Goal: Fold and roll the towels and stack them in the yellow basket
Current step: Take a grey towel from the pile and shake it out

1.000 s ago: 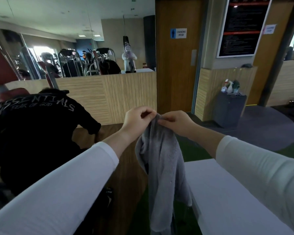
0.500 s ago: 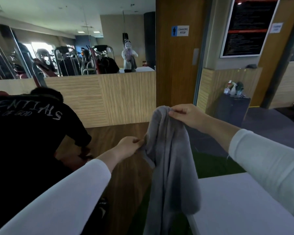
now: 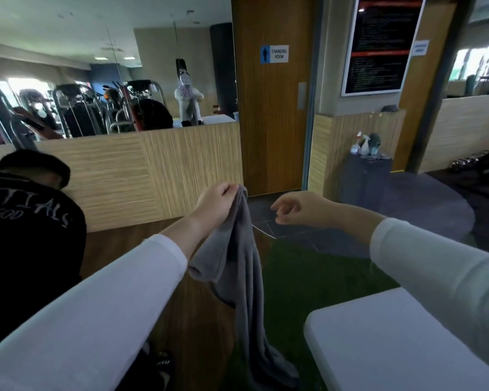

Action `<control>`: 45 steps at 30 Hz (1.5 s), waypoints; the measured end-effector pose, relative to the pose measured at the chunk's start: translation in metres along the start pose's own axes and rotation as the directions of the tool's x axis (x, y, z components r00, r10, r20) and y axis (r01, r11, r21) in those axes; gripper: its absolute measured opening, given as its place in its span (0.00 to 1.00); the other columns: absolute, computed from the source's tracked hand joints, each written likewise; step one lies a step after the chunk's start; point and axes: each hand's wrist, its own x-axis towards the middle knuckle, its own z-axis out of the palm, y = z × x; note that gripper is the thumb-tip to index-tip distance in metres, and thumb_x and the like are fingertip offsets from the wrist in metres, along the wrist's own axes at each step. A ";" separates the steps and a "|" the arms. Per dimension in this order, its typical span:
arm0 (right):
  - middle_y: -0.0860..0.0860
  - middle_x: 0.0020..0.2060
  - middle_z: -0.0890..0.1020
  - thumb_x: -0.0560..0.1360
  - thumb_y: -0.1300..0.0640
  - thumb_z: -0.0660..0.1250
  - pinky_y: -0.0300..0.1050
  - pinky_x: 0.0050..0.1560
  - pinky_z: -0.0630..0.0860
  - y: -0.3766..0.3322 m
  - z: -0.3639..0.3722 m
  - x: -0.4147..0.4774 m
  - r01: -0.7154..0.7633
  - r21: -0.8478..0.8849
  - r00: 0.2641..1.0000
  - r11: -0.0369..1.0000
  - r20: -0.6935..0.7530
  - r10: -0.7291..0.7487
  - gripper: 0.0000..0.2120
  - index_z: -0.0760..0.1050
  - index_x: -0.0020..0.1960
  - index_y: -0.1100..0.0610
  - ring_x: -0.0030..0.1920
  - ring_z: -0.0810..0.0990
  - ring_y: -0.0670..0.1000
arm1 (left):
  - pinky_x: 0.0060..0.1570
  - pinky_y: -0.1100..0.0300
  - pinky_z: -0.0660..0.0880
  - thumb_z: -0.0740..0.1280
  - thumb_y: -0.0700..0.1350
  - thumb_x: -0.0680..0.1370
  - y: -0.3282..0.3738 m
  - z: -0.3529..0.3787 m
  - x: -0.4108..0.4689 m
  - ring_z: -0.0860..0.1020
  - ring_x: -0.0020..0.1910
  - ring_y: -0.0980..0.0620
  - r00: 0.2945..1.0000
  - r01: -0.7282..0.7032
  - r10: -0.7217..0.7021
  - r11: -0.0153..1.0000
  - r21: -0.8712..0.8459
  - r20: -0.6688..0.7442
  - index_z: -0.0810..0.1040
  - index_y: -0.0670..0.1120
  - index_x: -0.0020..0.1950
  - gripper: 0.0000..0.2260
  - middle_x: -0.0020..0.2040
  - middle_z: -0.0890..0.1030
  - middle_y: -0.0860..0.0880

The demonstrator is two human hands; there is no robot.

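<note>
A grey towel [image 3: 244, 266] hangs long and bunched in front of me, its lower end near the floor beside the white table. My left hand [image 3: 215, 203] pinches the towel's top edge at chest height. To the right of it, a short gap away, my right hand [image 3: 297, 207] holds nothing, its fingers loosely curled and apart. No yellow basket is in view.
A white table [image 3: 393, 342] fills the lower right. A person in a black top [image 3: 26, 230] bends down at the left, close to my left arm. Ahead stand a low wooden wall [image 3: 158, 167], a changing-room door [image 3: 271, 108] and a dark cabinet with spray bottles [image 3: 364, 176].
My right hand has let go of the towel's top corner and drawn away to the right. My left hand has risen from the towel's side edge and now holds the top alone.
</note>
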 end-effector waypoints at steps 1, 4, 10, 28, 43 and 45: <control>0.39 0.52 0.78 0.77 0.48 0.69 0.32 0.45 0.70 -0.003 0.003 0.003 0.001 0.008 1.000 1.000 -0.011 -0.001 0.17 0.73 0.65 0.47 0.50 0.77 0.38 | 0.47 0.58 0.75 0.57 0.52 0.84 0.000 -0.001 0.001 0.80 0.48 0.51 1.000 -0.008 0.008 1.000 -0.007 0.001 0.78 0.50 0.52 0.11 0.48 0.81 0.47; 0.41 0.56 0.77 0.77 0.47 0.70 0.30 0.43 0.70 -0.013 0.010 0.013 0.008 0.050 0.999 0.999 -0.037 -0.006 0.24 0.69 0.70 0.48 0.51 0.77 0.38 | 0.43 0.60 0.72 0.57 0.52 0.84 0.001 -0.008 0.006 0.79 0.46 0.53 0.998 -0.058 0.058 0.998 0.003 0.036 0.77 0.52 0.49 0.10 0.46 0.80 0.50; 0.47 0.60 0.78 0.80 0.49 0.65 0.34 0.47 0.72 -0.031 0.014 0.030 0.021 0.191 0.995 0.981 -0.101 -0.001 0.21 0.69 0.71 0.52 0.59 0.77 0.48 | 0.54 0.56 0.76 0.55 0.52 0.85 0.009 -0.004 0.001 0.79 0.51 0.51 0.982 -0.088 0.085 0.996 0.008 0.167 0.74 0.57 0.47 0.10 0.52 0.80 0.47; 0.51 0.50 0.80 0.84 0.47 0.57 0.45 0.52 0.75 -0.034 0.000 0.034 0.022 0.327 0.989 0.945 -0.145 0.027 0.13 0.77 0.53 0.53 0.51 0.78 0.50 | 0.37 0.70 0.67 0.68 0.48 0.80 -0.004 -0.024 0.006 0.74 0.34 0.65 0.946 -0.319 0.303 0.932 0.172 0.111 0.79 0.51 0.44 0.05 0.36 0.76 0.56; 0.44 0.46 0.82 0.79 0.49 0.67 0.42 0.50 0.73 0.010 -0.035 0.008 0.002 0.157 0.965 0.988 -0.258 0.039 0.04 0.81 0.48 0.46 0.50 0.79 0.44 | 0.45 0.67 0.74 0.71 0.53 0.76 0.009 -0.020 0.005 0.79 0.48 0.62 0.924 -0.344 0.322 0.935 0.085 0.206 0.78 0.60 0.53 0.07 0.50 0.81 0.57; 0.44 0.47 0.82 0.80 0.48 0.65 0.44 0.51 0.73 0.014 -0.034 0.007 -0.007 0.168 0.962 0.986 -0.269 0.053 0.06 0.81 0.49 0.45 0.51 0.79 0.45 | 0.46 0.66 0.71 0.69 0.52 0.78 0.008 -0.021 0.009 0.77 0.48 0.61 0.890 -0.449 0.409 0.860 0.243 0.200 0.78 0.62 0.52 0.05 0.49 0.79 0.58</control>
